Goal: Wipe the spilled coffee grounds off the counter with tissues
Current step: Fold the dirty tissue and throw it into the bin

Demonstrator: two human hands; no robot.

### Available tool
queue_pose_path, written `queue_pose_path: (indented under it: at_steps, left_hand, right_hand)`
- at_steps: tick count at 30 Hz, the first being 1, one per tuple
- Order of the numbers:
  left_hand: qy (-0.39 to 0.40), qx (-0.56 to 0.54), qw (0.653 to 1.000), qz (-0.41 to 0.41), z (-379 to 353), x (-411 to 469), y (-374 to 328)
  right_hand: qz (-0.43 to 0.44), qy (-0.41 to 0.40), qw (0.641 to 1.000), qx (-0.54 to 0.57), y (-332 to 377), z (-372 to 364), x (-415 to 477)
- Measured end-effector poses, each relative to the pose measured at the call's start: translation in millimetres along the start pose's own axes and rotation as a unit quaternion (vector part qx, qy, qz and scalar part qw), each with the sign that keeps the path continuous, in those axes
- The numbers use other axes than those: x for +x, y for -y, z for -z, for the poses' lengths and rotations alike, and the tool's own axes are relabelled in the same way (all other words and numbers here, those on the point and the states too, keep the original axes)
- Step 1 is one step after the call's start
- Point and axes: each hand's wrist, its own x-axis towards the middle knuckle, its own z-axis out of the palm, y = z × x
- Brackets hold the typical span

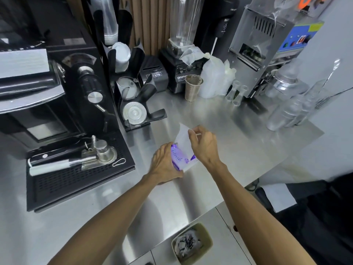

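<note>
Left hand (165,163) grips the tissue pack (180,159) (purple print) on the counter (219,119); right hand (202,142), just above the pack, pinches a white tissue (183,136).

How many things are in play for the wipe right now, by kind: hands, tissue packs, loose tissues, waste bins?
Hands: 2 (left hand, right hand)
tissue pack: 1, held by the left hand
tissue: 1, partly drawn out and pinched by the right hand
waste bin: 1, on the floor below the counter edge
Total: 5
</note>
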Motion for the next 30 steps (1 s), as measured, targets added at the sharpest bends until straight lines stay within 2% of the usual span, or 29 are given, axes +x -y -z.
queue_pose_path:
  at_steps: [5,8,10,12,14,17,20,26,30]
  left_hand:
    - [0.023,0.016,0.999,0.015,1,2,-2]
    - [0.027,-0.020,0.999,0.035,8,0,-8]
    - [0.021,-0.124,0.991,0.047,24,-5,-18]
    - [0.028,-0.278,0.958,0.057,44,-13,-29]
    - [0.038,-0.418,0.907,0.049,61,-24,-36]
    - [0.025,-0.521,0.852,0.056,78,-43,-44]
    - [-0.023,-0.533,0.840,0.102,92,-66,-43]
    - [-0.107,-0.455,0.870,0.157,120,-125,-23]
    - [-0.165,-0.433,0.862,0.206,133,-170,0]
  right_hand:
    - [0.029,-0.055,0.996,0.065,30,28,4]
    - [0.003,-0.001,0.993,0.120,37,38,2]
    - [-0.034,0.045,0.983,0.175,39,41,1]
    - [-0.070,0.080,0.970,0.220,40,41,2]
    - [-0.102,0.121,0.952,0.261,42,40,0]
    - [-0.124,0.178,0.926,0.308,43,35,-4]
    - [-0.124,0.203,0.921,0.309,45,30,-9]
    - [-0.106,0.280,0.892,0.338,57,10,-22]
    - [-0.085,0.336,0.882,0.320,67,-13,-38]
